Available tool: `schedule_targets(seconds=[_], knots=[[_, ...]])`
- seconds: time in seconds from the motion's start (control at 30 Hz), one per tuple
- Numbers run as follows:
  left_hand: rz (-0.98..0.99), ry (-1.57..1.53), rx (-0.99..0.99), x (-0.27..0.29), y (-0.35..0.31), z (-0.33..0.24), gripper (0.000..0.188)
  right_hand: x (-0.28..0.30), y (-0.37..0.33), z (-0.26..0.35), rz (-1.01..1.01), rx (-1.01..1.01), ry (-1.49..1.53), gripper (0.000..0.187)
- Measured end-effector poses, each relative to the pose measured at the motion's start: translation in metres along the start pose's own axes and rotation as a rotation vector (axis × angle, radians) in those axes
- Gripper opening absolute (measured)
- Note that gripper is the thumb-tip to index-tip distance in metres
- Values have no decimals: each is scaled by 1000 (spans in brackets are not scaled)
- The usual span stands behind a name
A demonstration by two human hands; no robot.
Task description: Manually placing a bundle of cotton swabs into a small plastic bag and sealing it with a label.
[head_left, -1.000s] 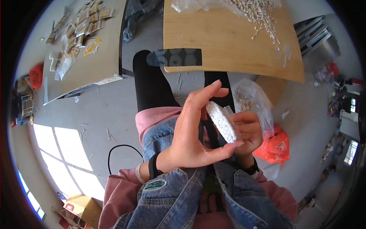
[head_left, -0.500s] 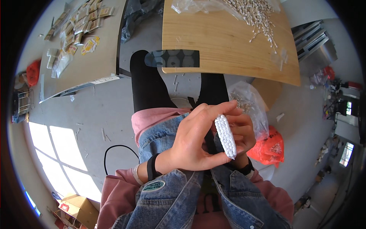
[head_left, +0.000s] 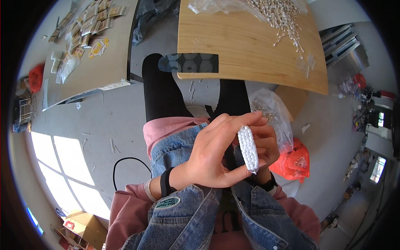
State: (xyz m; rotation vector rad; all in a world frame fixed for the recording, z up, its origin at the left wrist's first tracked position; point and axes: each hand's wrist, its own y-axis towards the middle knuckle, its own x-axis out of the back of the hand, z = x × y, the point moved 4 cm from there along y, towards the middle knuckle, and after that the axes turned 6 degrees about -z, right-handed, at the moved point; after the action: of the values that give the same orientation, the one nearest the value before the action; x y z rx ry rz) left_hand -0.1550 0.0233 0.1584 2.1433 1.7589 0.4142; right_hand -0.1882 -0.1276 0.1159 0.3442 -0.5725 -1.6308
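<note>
Above my lap, a flat bundle of cotton swabs [head_left: 248, 146] is held with its packed white tips facing up toward me. A bit of clear film shows at its lower end, so it seems to sit in a small bag. My left hand [head_left: 212, 152] grips the bundle between its fingers at the top and its thumb at the bottom. On the far side, my right hand [head_left: 267, 143] has its fingers curled against the bundle; part of that hand is hidden behind it.
Loose cotton swabs [head_left: 281, 18] are heaped on the wooden table [head_left: 246, 46] ahead. Small packs [head_left: 93, 25] and yellow cards [head_left: 98, 48] lie on the left table [head_left: 100, 71]. A clear bag [head_left: 275, 114] and a red bag [head_left: 293, 162] stand at my right; swabs litter the floor.
The bundle of swabs has shifted slightly to the right and turned a little more upright between my hands. Both hands keep nearly the same place.
</note>
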Motion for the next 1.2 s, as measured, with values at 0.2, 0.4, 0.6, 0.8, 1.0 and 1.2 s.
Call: schedule_targets(seconds=[0.2,0.4,0.6,0.8,1.0,1.2], knots=[[12,12,28,1,-1,1,78,2,-1,-2,29,9,-7,27],[-12,42,-58,0,0,2,77,5,-7,-6,10,-58,6,27],[-28,50,-90,0,1,-2,75,2,-3,-6,-12,-49,44,27],[-27,54,-98,0,0,-1,76,1,-3,-4,-34,-85,50,27],[43,43,13,-2,-2,0,86,4,-1,-3,17,19,-34,27],[42,-82,35,-5,-6,7,96,2,-1,0,-23,-74,-71,26]])
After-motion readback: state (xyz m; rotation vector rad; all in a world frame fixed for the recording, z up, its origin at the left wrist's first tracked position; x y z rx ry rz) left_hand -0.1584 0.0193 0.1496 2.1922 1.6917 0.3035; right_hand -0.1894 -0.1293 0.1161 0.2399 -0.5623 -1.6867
